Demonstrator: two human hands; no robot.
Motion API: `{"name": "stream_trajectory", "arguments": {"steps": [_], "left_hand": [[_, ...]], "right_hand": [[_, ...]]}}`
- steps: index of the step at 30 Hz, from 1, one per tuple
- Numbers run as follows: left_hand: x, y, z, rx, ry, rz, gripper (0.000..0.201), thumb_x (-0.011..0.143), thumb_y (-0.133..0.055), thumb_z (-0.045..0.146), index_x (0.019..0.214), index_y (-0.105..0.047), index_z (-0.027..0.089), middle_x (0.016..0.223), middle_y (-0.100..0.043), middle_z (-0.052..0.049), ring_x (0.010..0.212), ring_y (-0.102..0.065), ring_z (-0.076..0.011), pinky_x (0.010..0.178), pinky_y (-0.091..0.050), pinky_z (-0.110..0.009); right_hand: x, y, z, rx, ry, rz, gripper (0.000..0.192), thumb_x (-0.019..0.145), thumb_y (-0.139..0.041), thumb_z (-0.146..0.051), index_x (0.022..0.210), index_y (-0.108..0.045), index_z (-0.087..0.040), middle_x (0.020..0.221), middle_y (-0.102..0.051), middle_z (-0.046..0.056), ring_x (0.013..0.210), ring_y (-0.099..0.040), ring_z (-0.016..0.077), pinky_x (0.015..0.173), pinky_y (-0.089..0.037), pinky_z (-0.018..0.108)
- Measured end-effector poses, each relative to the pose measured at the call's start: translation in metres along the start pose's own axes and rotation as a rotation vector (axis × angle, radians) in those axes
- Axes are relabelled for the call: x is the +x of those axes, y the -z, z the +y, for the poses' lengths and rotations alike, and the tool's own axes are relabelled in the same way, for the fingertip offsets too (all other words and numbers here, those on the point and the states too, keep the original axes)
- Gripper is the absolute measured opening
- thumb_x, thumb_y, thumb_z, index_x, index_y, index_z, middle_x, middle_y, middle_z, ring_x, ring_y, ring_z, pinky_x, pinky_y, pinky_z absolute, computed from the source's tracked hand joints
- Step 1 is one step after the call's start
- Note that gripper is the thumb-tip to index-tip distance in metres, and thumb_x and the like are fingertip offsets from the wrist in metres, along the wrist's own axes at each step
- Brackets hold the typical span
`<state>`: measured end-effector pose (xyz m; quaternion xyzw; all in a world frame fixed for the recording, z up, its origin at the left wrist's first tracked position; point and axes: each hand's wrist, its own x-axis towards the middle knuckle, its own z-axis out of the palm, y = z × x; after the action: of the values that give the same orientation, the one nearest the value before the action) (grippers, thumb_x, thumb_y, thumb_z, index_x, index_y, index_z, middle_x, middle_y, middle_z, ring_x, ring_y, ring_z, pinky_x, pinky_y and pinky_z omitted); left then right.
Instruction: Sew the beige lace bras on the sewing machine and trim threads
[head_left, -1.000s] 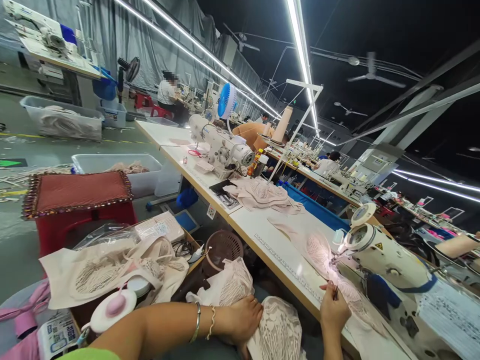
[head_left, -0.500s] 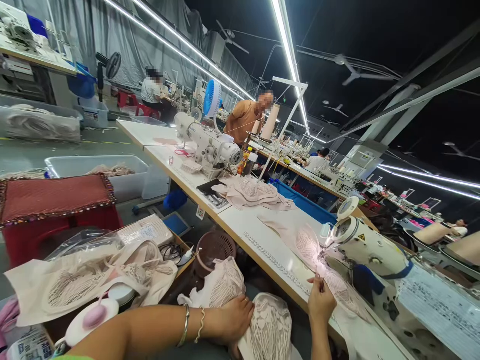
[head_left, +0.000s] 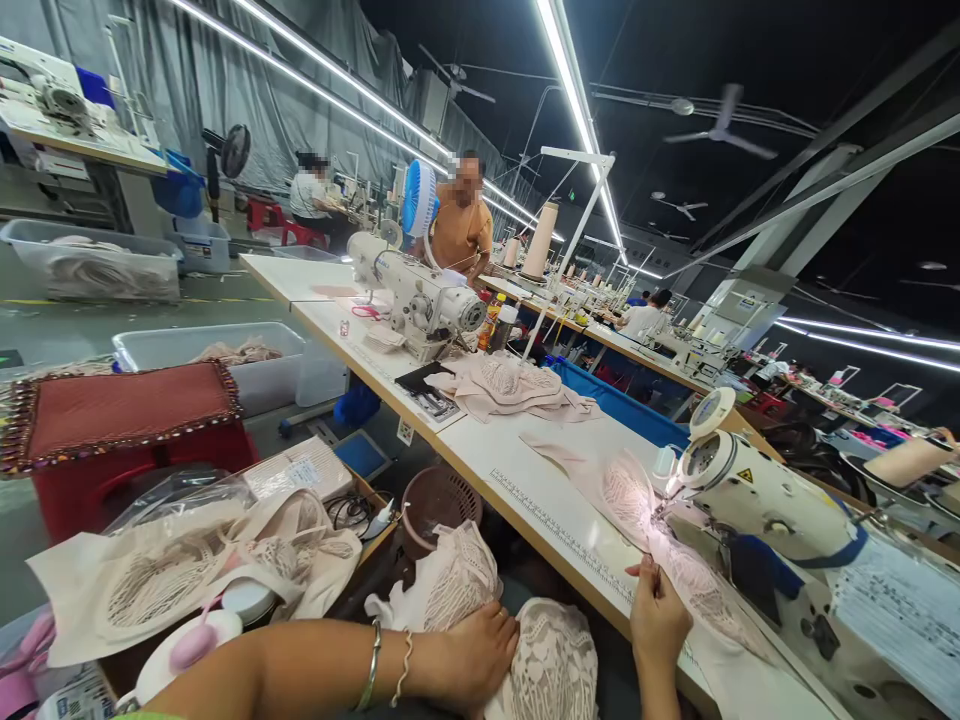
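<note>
My left hand (head_left: 480, 655), with a metal bangle and a thin bracelet at its wrist, is closed on a beige lace bra (head_left: 551, 655) at the table's front edge. One moulded cup bulges on each side of the hand. My right hand (head_left: 658, 610) is pinched shut by the edge of another beige lace bra piece (head_left: 626, 490), which lies on the white table under the lit needle area of a sewing machine (head_left: 757, 485). A small dark spot shows between those fingertips; what they hold I cannot make out.
More beige bra pieces (head_left: 510, 385) lie farther along the white table (head_left: 555, 510), near a second sewing machine (head_left: 420, 295). Lower left are loose lace pieces (head_left: 165, 580), a red stool (head_left: 142, 490) and a brown basket (head_left: 442, 505). A person in orange (head_left: 469, 230) stands beyond.
The whole view has shifted slightly, so both hands appear a little lower and farther right. The person in orange has straightened up and moved left. Both hands keep their grips.
</note>
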<state>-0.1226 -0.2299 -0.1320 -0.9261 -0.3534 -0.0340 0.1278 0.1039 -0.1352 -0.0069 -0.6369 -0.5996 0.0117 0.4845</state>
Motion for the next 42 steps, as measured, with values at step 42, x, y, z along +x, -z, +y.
{"name": "stream_trajectory", "arguments": {"steps": [42], "left_hand": [[0.267,0.099,-0.144,-0.492,-0.445,0.031,0.013,0.089,-0.050,0.009,0.100,-0.058,0.009,0.097,-0.060,-0.011,0.082,-0.051,-0.0190,0.073,-0.043,-0.029]], "right_hand": [[0.141,0.044,0.090,-0.618,0.046,-0.466,0.035,0.084,-0.070,-0.040,0.112,-0.070,-0.019,0.114,-0.070,0.013,0.102,-0.066,0.0314,0.086,-0.052,0.039]]}}
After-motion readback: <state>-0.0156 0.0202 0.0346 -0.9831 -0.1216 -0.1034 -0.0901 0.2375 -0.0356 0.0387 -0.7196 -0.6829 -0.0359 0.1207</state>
